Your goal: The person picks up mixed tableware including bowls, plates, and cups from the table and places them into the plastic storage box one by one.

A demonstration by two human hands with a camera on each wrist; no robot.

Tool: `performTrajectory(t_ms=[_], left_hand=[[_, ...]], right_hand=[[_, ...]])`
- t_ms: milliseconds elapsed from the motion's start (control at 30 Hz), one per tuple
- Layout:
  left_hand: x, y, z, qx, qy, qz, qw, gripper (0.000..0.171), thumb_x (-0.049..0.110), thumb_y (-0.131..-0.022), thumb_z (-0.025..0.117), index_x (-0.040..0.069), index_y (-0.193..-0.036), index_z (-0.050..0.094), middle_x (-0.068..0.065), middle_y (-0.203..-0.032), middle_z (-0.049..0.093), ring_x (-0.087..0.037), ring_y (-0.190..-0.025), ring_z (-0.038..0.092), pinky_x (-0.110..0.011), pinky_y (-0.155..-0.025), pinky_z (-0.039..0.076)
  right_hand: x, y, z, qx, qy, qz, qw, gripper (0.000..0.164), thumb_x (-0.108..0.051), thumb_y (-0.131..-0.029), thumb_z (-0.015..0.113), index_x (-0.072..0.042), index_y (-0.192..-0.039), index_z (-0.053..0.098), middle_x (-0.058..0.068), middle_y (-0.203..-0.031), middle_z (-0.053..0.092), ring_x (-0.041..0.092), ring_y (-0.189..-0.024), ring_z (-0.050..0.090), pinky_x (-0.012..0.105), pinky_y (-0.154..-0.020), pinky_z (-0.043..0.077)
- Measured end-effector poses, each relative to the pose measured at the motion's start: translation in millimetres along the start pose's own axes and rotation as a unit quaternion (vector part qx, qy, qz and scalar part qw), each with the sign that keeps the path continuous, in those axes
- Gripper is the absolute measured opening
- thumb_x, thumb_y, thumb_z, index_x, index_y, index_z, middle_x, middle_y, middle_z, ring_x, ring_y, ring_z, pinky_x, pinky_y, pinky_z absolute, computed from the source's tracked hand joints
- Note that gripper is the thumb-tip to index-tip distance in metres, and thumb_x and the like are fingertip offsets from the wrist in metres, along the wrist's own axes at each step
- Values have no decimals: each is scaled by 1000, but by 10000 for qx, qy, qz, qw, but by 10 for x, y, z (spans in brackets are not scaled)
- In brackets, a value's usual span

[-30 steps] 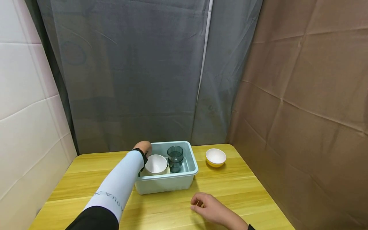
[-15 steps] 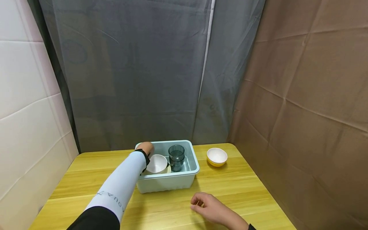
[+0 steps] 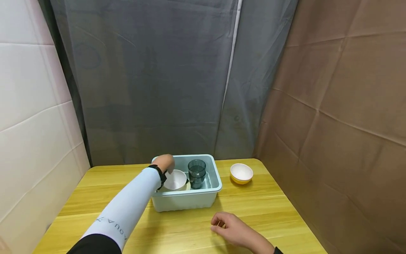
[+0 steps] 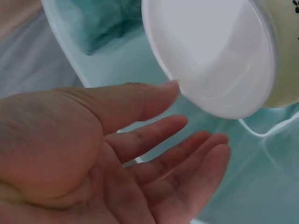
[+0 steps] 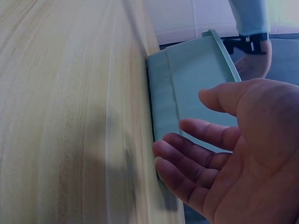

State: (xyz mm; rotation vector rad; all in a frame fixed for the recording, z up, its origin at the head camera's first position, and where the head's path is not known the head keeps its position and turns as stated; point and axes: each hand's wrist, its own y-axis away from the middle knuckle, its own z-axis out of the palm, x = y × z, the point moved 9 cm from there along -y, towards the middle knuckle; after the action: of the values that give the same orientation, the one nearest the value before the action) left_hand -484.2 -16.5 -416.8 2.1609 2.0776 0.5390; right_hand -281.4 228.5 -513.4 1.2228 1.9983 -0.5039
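Observation:
A white bowl [image 3: 176,180] lies in the left part of a light blue-green plastic bin [image 3: 187,201]. My left hand [image 3: 166,162] is over the bin's back left part, beside that bowl. In the left wrist view, the fingers of the left hand [image 4: 140,154] are spread and loosely bent with nothing between them; the thumb tip is right at the rim of the white bowl [image 4: 210,51]. Two dark clear cups [image 3: 196,173], one stacked in the other, stand to the bowl's right. My right hand [image 3: 229,228] hovers in front of the bin, fingers loosely curled and holding nothing.
A white bowl with a yellow outside [image 3: 241,173] stands on the wooden table [image 3: 269,211], right of the bin. A grey curtain [image 3: 158,88] hangs behind the table, with a brown cloth [image 3: 342,123] on the right and a white one [image 3: 35,123] on the left.
My left hand has risen a little and shifted right inside the bin, so more of it shows. The right hand stays in place. The whole view has shifted slightly.

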Motion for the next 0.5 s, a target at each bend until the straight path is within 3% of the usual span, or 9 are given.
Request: performTrajectory(t_ms=[100,200,267,367,433,500], left_hand=[[0,82,-77,253,265,354,9987,21,15,-100,81,2,-117,79,-12,-121,75,-27,-102,67,-44,-97,60],[-9,249,-209,717,748,871,9908,25,19,-101,80,1,-118,79,-13,-116,76,-28,-99,69,-45,-92,61],[-49,394,-300,1138,1248,1145,9790,28,23,-102,78,1,-120,78,-14,-116,76,-30,-100,70,-46,-92,62],[-160,647,-391,1721,2057,1363,9537,28,27,-105,75,5,-123,77,-12,-117,76,-31,-105,70,-49,-93,62],[-251,832,-402,1993,2535,1434,9357,25,27,-107,74,7,-120,78,-10,-114,76,-30,-104,71,-49,-92,62],[-333,1005,-388,2173,2818,1486,9226,21,27,-107,73,9,-117,78,-8,-110,76,-28,-102,71,-48,-90,62]], right_hand=[[-3,-7,-12,-55,-72,28,10000,8,-23,-110,71,-15,-110,74,-7,-105,69,12,-93,64,31,-77,53],[-11,-14,-23,-67,-96,-8,9999,10,-22,-110,71,-13,-111,74,-6,-106,70,14,-95,65,31,-77,53],[-18,-18,-30,-41,-60,-62,10000,10,-22,-110,72,-13,-111,74,-7,-106,70,14,-95,65,31,-78,53],[-26,-26,-30,-17,-12,-120,9999,9,-23,-109,72,-14,-110,74,-8,-105,70,13,-95,65,31,-79,53],[-30,-36,-29,-10,28,-145,9999,9,-23,-109,72,-14,-110,74,-8,-104,70,12,-94,65,31,-79,53],[-34,-54,-31,1,60,-159,9999,9,-23,-109,72,-14,-110,74,-8,-104,70,11,-94,65,31,-78,53]])
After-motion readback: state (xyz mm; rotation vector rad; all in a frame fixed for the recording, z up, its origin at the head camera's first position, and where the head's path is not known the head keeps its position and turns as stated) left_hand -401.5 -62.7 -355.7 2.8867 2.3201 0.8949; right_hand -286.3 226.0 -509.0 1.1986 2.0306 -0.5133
